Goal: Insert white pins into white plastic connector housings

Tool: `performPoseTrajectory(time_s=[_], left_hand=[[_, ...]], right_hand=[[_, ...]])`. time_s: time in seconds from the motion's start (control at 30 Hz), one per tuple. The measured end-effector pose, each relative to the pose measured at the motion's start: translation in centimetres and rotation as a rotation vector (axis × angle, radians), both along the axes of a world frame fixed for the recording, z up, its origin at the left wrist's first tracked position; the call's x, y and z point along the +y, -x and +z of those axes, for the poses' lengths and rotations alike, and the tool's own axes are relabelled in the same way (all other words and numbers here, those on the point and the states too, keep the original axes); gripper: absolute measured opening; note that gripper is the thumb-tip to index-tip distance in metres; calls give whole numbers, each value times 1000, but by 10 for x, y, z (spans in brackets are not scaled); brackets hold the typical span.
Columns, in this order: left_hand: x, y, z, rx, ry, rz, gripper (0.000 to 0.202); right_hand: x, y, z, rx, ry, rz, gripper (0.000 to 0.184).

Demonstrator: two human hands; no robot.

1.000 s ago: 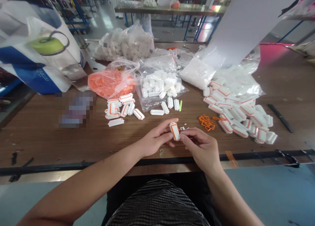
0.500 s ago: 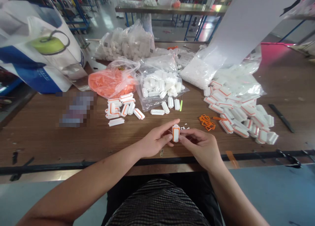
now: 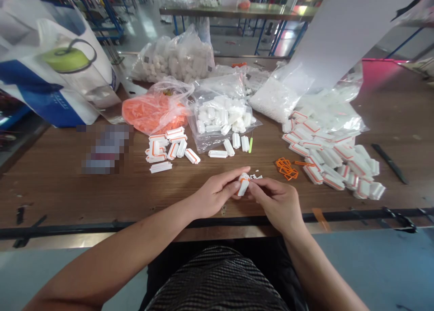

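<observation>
White plastic piece (image 3: 243, 184) with orange trim sits tilted between our hands, just above the wooden workbench (image 3: 68, 191) near its front edge. From the head view, we grasp it with the fingers of both hands: our left hand (image 3: 213, 195) closes on it from the left, and our right hand (image 3: 276, 203) pinches it from the right. The fingers cover much of the piece, so its exact shape is hard to make out. Small white bits (image 3: 256, 176) lie just beyond our right fingertips, and a few orange frames (image 3: 286, 168) lie further right. Ahead, a loose group of white-and-orange parts (image 3: 171, 150) lies left of centre, with a larger heap (image 3: 334, 162) at right. Behind them are a clear bag of white pieces (image 3: 220, 116) and a bag of orange pieces (image 3: 152, 115). A green-handled pick (image 3: 250, 144) lies near the clear bag.
</observation>
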State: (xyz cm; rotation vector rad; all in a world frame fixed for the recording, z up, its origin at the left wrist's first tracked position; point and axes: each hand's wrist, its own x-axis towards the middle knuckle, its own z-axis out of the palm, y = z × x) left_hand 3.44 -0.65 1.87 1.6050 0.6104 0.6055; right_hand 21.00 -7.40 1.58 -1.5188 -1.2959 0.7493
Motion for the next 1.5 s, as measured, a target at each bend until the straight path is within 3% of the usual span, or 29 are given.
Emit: performPoseTrajectory(time_s=[0.23, 0.37, 0.7, 0.87, 1.03, 1.27, 1.5], left_hand=[[-1, -1, -2, 82, -140, -17, 39], [-3, -2, -4, 87, -141, -12, 35], [-4, -5, -12, 39, 153, -17, 41], [-4, -8, -18, -106, 409, 79, 46], [-1, -9, -20, -224, 616, 96, 36], [-2, -11, -14, -255, 686, 134, 39], [-1, -12, -13, -265, 651, 128, 42]], right_hand=[[-1, -2, 3, -3, 42, 84, 22], [0, -1, 5, -23, 90, 97, 21], [2, 1, 7, 21, 144, 125, 21], [4, 5, 5, 97, 151, 85, 21], [6, 9, 4, 137, 164, 42, 26], [3, 6, 0, 255, 222, 74, 35], [6, 15, -4, 277, 131, -9, 33]])
